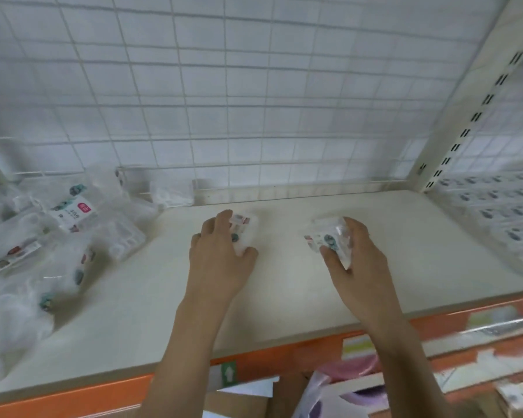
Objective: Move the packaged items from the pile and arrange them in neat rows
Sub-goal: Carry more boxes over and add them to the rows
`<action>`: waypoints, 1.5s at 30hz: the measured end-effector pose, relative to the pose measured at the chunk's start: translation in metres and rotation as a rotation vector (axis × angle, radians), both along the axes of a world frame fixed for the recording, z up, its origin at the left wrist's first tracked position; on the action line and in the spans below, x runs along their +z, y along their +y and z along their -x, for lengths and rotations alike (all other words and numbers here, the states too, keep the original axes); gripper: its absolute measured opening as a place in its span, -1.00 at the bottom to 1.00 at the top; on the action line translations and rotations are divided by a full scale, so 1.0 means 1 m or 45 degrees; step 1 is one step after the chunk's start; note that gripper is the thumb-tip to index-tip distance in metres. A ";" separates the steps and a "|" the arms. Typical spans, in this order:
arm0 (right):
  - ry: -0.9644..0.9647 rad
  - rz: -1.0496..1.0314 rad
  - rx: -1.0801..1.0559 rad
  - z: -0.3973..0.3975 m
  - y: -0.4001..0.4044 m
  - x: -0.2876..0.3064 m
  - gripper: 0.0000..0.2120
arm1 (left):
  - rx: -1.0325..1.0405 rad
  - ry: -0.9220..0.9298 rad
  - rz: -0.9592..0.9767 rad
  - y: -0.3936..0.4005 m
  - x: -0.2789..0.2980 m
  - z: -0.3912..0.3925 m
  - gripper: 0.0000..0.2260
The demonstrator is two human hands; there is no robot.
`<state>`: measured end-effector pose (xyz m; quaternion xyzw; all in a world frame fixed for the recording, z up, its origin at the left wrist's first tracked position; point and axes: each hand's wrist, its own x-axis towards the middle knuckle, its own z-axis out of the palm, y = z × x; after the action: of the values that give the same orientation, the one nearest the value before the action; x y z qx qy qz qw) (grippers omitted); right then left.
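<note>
Orange shelf edge (73, 396) lower left, nearest. Pile (58, 236) of crinkly clear packets at left of frame, on cream shelf (284, 297). Left hand (221, 254) at centre, fingers curled round small clear packet (243, 233). Right hand (357, 254) right of centre, fingers clamped on second packet (329, 239). Advice: set both down flat, labels aligned, edges parallel to wire grid (254, 86); slippery film, grip firmly.

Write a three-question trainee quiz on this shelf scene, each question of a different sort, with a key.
1. True or false: the left hand holds a packet.
2. The pile of packets lies on which side of the shelf: A left, B right, C centre?
3. Fill in: the right hand grips a clear ____.

Key: 1 true; 2 A; 3 packet.
</note>
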<state>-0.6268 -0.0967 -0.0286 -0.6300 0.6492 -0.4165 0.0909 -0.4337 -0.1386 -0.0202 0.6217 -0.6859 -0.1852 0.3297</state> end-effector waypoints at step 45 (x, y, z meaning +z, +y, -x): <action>0.267 0.192 0.036 0.540 -0.002 0.002 -0.50 | -0.043 -0.094 0.404 0.017 -0.003 0.517 -0.65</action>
<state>-1.1667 -0.0983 -0.0262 -0.6843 0.6130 -0.3945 -0.0192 -0.9504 -0.1214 -0.0228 0.5566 -0.7285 -0.0570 0.3952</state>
